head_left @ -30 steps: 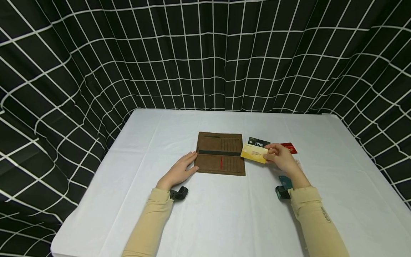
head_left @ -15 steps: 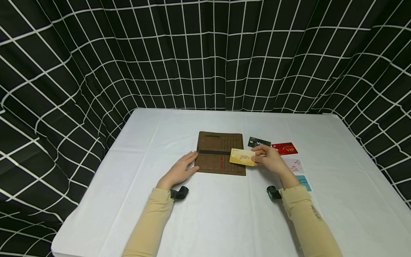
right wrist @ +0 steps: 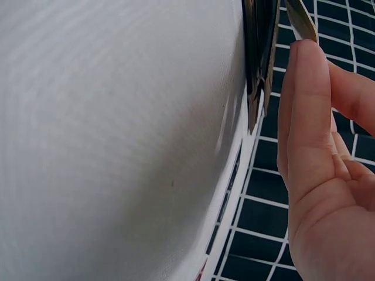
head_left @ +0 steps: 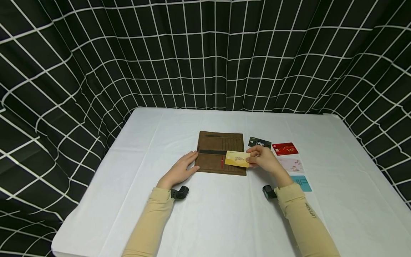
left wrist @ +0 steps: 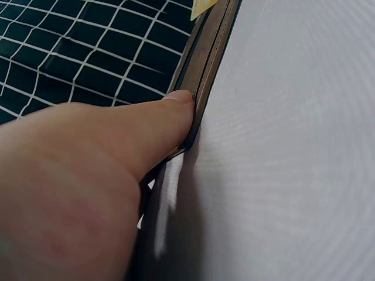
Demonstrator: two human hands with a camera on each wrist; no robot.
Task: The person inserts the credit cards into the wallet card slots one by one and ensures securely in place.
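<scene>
A brown wallet [head_left: 210, 140] lies unfolded on the white table, with card slots along its right side and a red tab [head_left: 222, 162] in its lower half. My left hand [head_left: 179, 170] rests on the wallet's left edge, fingers straight; in the left wrist view the thumb [left wrist: 170, 114] presses the wallet's corner. Between thumb and fingers my right hand [head_left: 264, 161] pinches a yellow card [head_left: 237, 158] by its right end. That card overlaps the lower slots in the head view. In the right wrist view the card [right wrist: 302, 20] shows edge-on above the fingertips, apart from the wallet [right wrist: 261, 52].
Right of the wallet lie a black card [head_left: 259, 142], a red card [head_left: 285, 149], a pale pink card [head_left: 292, 165] and a teal card [head_left: 302, 183], partly behind the right hand and sleeve. A black gridded curtain [head_left: 212, 53] surrounds the white table [head_left: 224, 221].
My right hand has carried the yellow card leftward, from beside the wallet to over its lower right slots. The cards on the right are now less covered. The left hand has stayed put.
</scene>
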